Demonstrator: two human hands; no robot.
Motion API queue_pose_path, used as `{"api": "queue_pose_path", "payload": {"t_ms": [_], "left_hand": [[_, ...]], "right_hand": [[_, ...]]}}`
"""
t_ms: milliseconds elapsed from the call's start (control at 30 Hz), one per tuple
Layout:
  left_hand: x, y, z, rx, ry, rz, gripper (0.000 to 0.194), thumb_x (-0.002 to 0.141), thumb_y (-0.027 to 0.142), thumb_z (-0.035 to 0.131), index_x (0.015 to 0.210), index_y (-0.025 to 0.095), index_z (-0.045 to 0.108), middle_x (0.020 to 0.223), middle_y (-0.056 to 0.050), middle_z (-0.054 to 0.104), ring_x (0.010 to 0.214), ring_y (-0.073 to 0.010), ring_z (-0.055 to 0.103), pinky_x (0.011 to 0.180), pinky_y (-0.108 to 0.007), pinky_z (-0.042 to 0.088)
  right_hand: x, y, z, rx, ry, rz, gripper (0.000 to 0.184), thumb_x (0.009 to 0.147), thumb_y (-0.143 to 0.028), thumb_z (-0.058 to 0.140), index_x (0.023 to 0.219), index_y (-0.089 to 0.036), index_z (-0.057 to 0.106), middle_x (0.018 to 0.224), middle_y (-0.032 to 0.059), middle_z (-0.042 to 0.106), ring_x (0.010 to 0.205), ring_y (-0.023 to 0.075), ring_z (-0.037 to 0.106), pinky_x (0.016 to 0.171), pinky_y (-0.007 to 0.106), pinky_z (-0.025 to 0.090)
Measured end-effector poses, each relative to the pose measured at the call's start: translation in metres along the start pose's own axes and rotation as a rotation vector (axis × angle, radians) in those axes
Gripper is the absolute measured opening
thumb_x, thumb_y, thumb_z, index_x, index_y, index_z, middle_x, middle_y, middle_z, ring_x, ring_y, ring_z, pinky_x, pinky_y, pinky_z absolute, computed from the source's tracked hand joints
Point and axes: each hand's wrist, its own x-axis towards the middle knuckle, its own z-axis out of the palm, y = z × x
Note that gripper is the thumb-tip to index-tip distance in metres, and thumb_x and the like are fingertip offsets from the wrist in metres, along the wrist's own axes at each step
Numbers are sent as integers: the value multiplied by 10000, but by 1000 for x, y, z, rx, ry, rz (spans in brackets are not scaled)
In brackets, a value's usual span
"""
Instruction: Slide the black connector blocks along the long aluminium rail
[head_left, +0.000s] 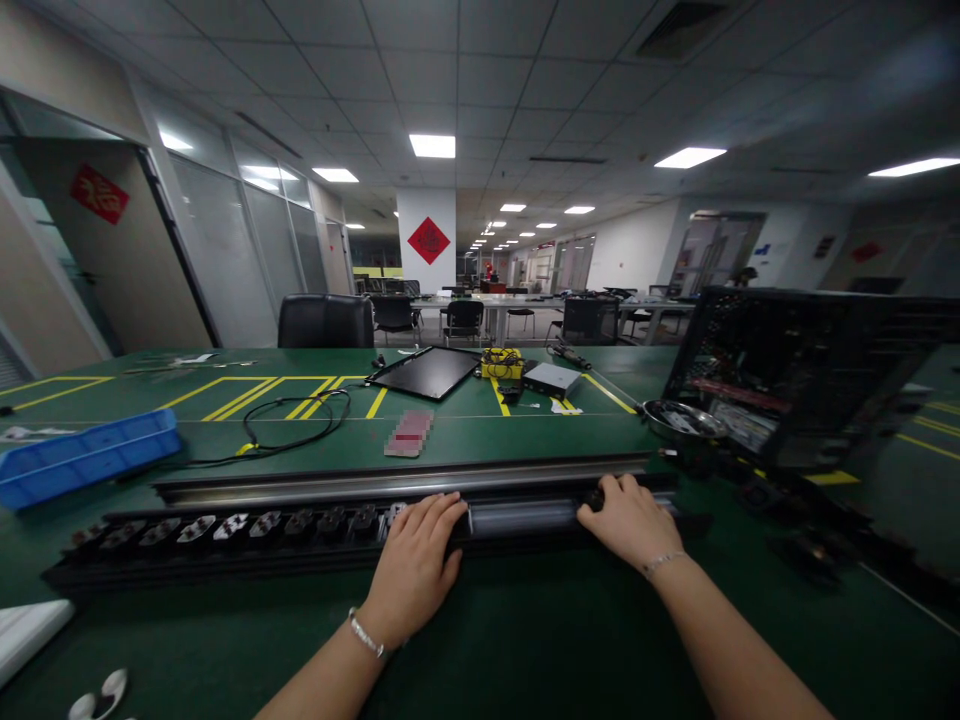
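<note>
A long black power strip housing lies across the green table in front of me. Along its left half sits a row of socket modules with metal contacts; further right a smooth grey section shows. My left hand lies over the housing near its middle, fingers stretched out and thumb apart. Toward the right end, my right hand has its fingers curled in a pinch around a small black part, mostly hidden by the fingertips. Just behind the housing rests a long metal cover strip.
A blue plastic bin stands at left, near a looped black cable. At right is an opened computer case beside a metal bowl. A flat black panel and a grey box lie farther back.
</note>
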Motion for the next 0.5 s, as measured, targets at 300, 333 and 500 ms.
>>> {"api": "queue_pose_path", "payload": {"t_ms": [300, 333, 500], "left_hand": [[-1, -2, 2, 2, 3, 4, 527, 750, 133, 512, 1259, 237, 423, 1300, -51, 503, 1190, -234, 437, 989, -440, 337], [-1, -2, 2, 2, 8, 7, 527, 750, 133, 513, 1259, 238, 425, 1297, -53, 505, 1189, -235, 438, 987, -439, 339], [-1, -1, 1, 0, 5, 2, 518, 757, 133, 503, 1259, 236, 424, 1297, -54, 506, 1183, -235, 443, 987, -442, 339]], "right_hand": [[1, 1, 0, 30, -8, -5, 451, 734, -458, 424, 1062, -167, 531, 1088, 138, 491, 1025, 287, 475, 790, 395, 381], [2, 2, 1, 32, -9, -4, 446, 734, -454, 426, 1058, -167, 532, 1089, 138, 490, 1024, 285, 474, 789, 393, 381], [4, 4, 2, 46, -10, -5, 403, 739, -423, 424, 1032, -170, 539, 1087, 130, 488, 1017, 276, 474, 788, 384, 382]]}}
